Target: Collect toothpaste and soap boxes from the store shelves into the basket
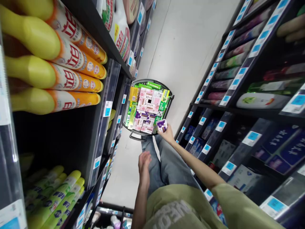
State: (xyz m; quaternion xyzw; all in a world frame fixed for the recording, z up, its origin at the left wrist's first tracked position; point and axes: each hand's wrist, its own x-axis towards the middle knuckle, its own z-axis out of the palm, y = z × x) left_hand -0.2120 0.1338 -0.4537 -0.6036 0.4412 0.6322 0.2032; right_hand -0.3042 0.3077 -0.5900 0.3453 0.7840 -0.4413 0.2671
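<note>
My right hand [168, 135] grips a small white and purple soap box [162, 126] over the near right rim of a black basket [172, 101]. Pink and purple LUX soap boxes [150, 108] are packed in rows inside it. Green toothpaste boxes [164, 100] stand along its right side, and yellow and green packs [133, 95] along its left. Closer to my body, in front of my leg, my left hand [144, 163] is held up with fingers loosely extended and nothing in them.
Yellow-capped orange bottles [76, 73] fill the left shelf, with green bottles [62, 197] below. The right shelf [214, 108] holds bottles and packs behind price tags. Another person's fingers [292, 28] show at the upper right. Pale floor [181, 41] runs between the shelves.
</note>
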